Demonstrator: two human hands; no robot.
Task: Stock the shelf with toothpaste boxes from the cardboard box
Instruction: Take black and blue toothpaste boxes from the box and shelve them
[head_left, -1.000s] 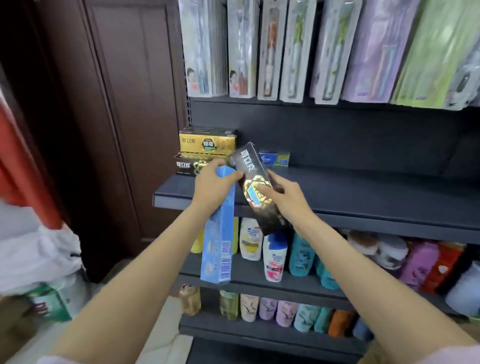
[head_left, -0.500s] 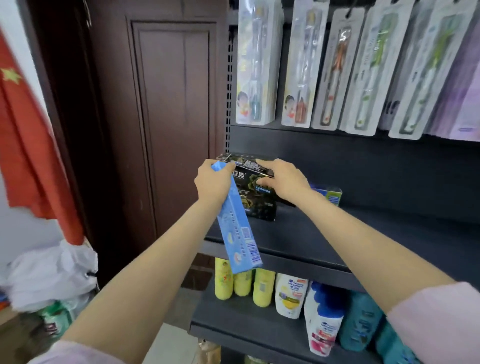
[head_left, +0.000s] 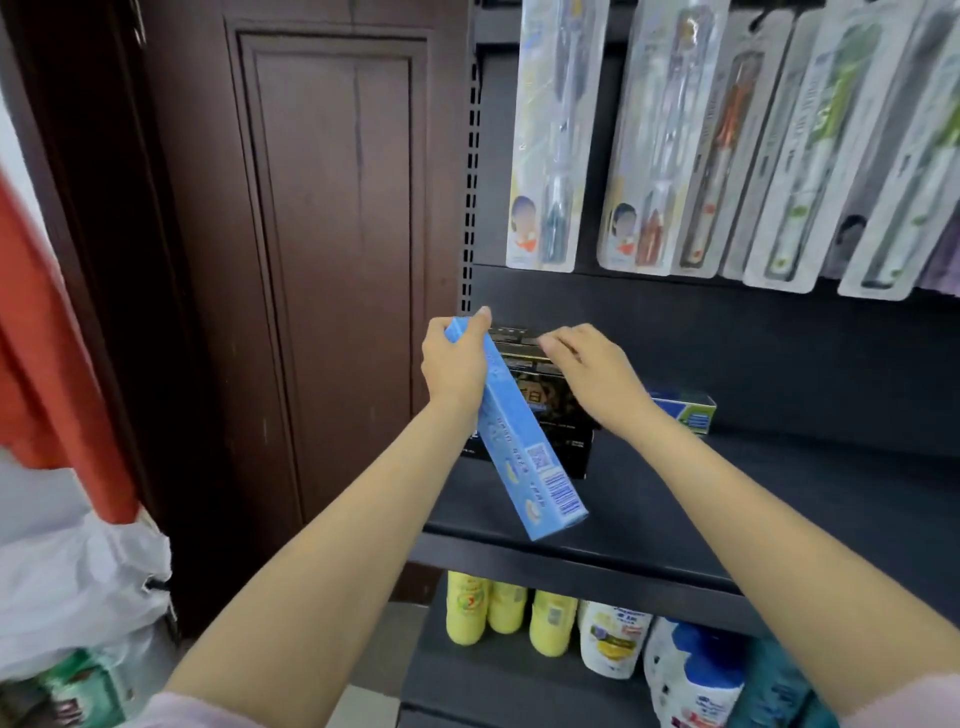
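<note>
My left hand (head_left: 457, 364) grips the top end of a long light-blue toothpaste box (head_left: 524, 452), which hangs tilted down to the right over the dark shelf (head_left: 779, 493). A stack of black and gold toothpaste boxes (head_left: 540, 405) stands at the shelf's left end. My right hand (head_left: 592, 379) rests on the top black box of that stack, fingers curled over its top edge. A small blue-green toothpaste box (head_left: 685, 410) lies behind my right wrist. The cardboard box is out of view.
Toothbrush blister packs (head_left: 675, 145) hang above the shelf. Yellow, white and blue bottles (head_left: 597, 634) fill the shelf below. A dark brown wooden door (head_left: 332, 234) stands to the left, with a red cloth (head_left: 47, 338) and white bags (head_left: 78, 587) at the far left.
My right hand has carried the black box up from in front of me and set it on top of the stack. My left hand rose with the blue box. The view shifted up and left.
</note>
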